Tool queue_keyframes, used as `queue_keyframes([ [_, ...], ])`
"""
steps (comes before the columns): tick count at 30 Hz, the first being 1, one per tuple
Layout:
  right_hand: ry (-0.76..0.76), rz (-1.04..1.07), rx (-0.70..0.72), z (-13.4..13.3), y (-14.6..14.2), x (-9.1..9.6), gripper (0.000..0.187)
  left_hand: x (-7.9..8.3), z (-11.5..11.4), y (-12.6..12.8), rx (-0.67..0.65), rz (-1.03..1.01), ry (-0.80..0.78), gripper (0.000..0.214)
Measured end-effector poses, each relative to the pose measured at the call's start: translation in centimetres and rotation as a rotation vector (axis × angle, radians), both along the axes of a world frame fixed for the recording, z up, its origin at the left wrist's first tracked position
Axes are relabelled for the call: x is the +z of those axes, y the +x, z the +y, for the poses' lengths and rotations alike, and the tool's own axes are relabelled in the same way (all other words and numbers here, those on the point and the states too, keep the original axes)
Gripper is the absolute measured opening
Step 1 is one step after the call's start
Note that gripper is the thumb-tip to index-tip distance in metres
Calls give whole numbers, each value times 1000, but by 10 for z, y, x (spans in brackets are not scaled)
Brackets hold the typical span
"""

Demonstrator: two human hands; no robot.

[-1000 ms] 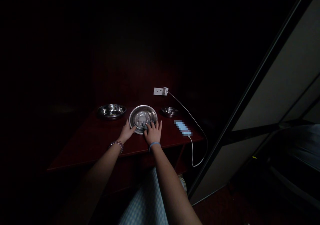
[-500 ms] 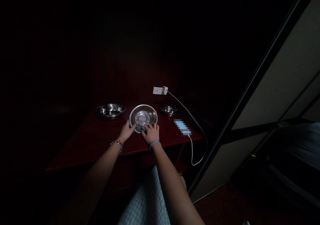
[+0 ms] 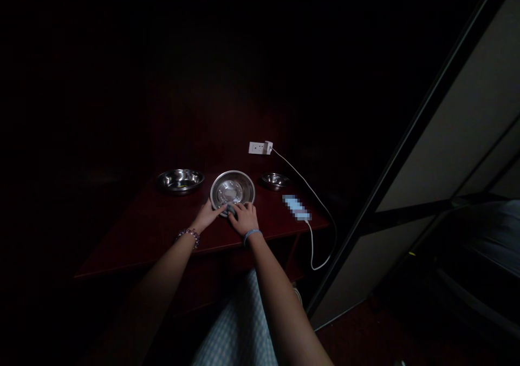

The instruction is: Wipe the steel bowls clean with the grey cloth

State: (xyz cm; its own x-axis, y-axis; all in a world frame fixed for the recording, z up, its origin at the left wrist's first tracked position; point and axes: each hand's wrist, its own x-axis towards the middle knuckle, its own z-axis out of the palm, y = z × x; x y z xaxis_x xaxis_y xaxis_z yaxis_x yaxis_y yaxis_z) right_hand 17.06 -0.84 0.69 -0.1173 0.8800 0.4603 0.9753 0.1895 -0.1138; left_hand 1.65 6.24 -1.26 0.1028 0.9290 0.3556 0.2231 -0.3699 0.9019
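A steel bowl sits at the middle of the dark red table, its mouth tipped toward the near side so that the inside shows. Its floor carries a pale patch, and I cannot tell whether that is a mark or reflected light. Inside, against the near wall, is a small grey cloth, mostly covered by fingers. The left hand grips the bowl's near left edge narrowly, thumb over the rim and the other fingers out of sight behind the outer wall. The right hand lies over the near right rim with its fingers bent into the bowl onto the cloth; whether they close around it or only press on it, I cannot tell. The two thumbs are near each other at the near edge. To the left, well apart, stands a wider, shallow bowl with a small yellowish spot on its floor, too dim to make out. To the far right stands a smaller bowl, showing bright reflections inside. Nearer than that one lies a blurred phone, joined by a white cable to the charger in the wall socket.
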Motion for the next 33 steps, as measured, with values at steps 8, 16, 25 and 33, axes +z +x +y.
queue_keyframes([
  [8, 4, -11, -7, 0, -1, 1, 36, 2, -1, 2, 27, -21, 29, 64],
  [16, 10, 11, -55, -1, -1, 4, 34, 9, -6, 1, -7, -40, -11, 62],
  [25, 23, 15, -186, -5, -3, 10, 38, 16, -10, 1, 35, -39, -66, 50],
  [33, 2, 14, -156, -4, -2, 8, 39, 17, -10, 3, 49, -51, -86, 45],
])
